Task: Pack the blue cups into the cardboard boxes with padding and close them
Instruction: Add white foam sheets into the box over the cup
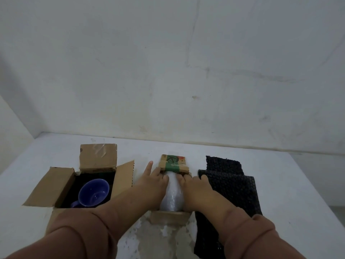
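An open cardboard box (63,184) at the left holds a blue cup (93,192) resting on dark padding, all its flaps standing up. In the middle stands a smaller cardboard box (173,161) with a green printed flap. White bubble wrap (172,195) fills it and bulges out of the top. My left hand (155,182) lies flat on the left side of that box and my right hand (194,186) on the right side, both pressing the side flaps inward against the wrap. What lies under the wrap is hidden.
A sheet of black bubble wrap (229,187) lies on the white table (289,184) right of the middle box, running to the front edge. A white wall stands close behind the table. A worn patch marks the table's front centre.
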Available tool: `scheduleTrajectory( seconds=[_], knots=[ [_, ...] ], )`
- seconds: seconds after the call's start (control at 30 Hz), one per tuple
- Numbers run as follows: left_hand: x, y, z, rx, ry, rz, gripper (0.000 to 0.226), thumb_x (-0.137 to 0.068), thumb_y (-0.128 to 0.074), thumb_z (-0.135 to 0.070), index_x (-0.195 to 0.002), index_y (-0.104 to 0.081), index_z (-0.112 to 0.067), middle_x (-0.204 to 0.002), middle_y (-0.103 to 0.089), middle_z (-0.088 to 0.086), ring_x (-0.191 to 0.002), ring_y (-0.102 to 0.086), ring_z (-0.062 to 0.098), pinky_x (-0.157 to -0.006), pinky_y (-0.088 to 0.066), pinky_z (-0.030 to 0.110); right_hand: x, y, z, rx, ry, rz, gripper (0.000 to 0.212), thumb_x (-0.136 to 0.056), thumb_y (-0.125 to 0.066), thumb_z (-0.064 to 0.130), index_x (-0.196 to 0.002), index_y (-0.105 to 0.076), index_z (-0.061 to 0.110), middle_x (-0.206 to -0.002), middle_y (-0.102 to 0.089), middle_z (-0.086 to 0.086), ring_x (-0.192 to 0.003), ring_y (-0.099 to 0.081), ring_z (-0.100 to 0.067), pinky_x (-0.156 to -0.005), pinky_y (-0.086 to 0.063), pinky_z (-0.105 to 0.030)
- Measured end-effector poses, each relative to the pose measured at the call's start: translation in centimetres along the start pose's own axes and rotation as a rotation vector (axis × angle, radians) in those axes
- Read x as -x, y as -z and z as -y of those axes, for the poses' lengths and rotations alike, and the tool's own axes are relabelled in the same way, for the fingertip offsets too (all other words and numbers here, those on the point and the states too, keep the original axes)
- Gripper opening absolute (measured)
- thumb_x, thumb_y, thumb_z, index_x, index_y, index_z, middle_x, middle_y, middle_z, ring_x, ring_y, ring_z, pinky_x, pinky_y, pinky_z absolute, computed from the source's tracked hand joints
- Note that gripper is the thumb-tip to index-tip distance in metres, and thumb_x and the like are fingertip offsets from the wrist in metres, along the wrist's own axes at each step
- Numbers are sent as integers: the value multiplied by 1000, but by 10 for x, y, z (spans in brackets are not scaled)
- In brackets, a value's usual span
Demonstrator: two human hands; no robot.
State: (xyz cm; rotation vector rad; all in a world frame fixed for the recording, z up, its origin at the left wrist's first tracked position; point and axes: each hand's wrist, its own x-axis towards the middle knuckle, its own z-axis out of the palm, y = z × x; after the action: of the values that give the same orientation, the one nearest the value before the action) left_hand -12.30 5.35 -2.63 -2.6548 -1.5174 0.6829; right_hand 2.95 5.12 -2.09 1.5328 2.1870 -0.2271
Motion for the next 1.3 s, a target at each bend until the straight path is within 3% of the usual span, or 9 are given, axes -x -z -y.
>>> scheduleTrajectory(
  seconds=[0.13,0.3,0.5,0.63,0.8,0.97,1.07,1.2,1.3],
  knots=[
    [0,9,1,100,15,15,87,-79,-69,-38,-146,-24,-6,-152,-30,10,-144,-16,29,-118,7,49,1,30,5,-44,44,12,77,-76,-67,41,-138,-29,16,-137,-38,-10,-125,-33,-31,-106,-25,-47],
    [-6,8,-6,183,22,3,100,-77,-72,-35,-149,-10,-5,-150,-29,11,-139,-26,27,-119,-3,46,-4,24,20,-195,97,112,96,-76,-71,35,-147,-11,9,-138,-29,-14,-125,-37,-31,-105,-39,-41],
    [-10,6,-7,123,7,25,96,-79,-68,-41,-149,-12,-6,-148,-31,13,-140,-26,30,-118,1,51,-16,21,12,-181,137,68,91,-66,-76,42,-138,-28,13,-130,-38,-10,-120,-41,-28,-103,-41,-39],
    [-11,5,-5,101,8,55,96,-78,-68,-41,-149,-13,-7,-146,-31,13,-139,-26,31,-115,7,56,-16,23,9,-92,178,109,97,-69,-74,45,-143,-20,13,-133,-36,-12,-122,-40,-29,-105,-37,-41],
    [-12,-4,-1,116,-2,15,100,-77,-68,-41,-151,-8,-11,-149,-29,12,-141,-23,30,-116,7,55,-8,18,6,193,125,68,104,-79,-67,31,-149,7,11,-145,-30,-11,-133,-32,-31,-113,-7,-54],
    [-10,-10,-3,117,7,-26,99,-79,-66,-40,-151,-6,-10,-151,-25,11,-142,-21,29,-117,3,53,-3,-4,13,103,97,-86,98,-82,-64,23,-149,5,9,-145,-28,-14,-131,-33,-32,-111,-18,-47],
    [-4,-7,0,185,-18,-16,99,-80,-65,-41,-151,-4,-9,-154,-22,11,-143,-19,28,-118,1,48,-5,7,1,-28,114,51,103,-79,-67,31,-149,7,16,-149,-23,-11,-137,-27,-30,-112,-15,-50],
    [8,5,2,244,-3,-73,77,-85,-60,-17,-149,-18,-6,-152,-25,11,-139,-23,27,-118,-11,35,-10,17,-14,-95,110,95,85,-82,-60,21,-149,-7,18,-146,-31,-8,-132,-36,-27,-112,-14,-52],
    [13,0,-4,142,36,-63,68,-86,-58,-16,-146,-27,-7,-149,-30,13,-140,-23,28,-119,-8,42,-10,9,-3,-19,82,82,90,-81,-63,26,-149,-4,12,-144,-32,-11,-132,-34,-29,-114,-11,-54]
  ],
)
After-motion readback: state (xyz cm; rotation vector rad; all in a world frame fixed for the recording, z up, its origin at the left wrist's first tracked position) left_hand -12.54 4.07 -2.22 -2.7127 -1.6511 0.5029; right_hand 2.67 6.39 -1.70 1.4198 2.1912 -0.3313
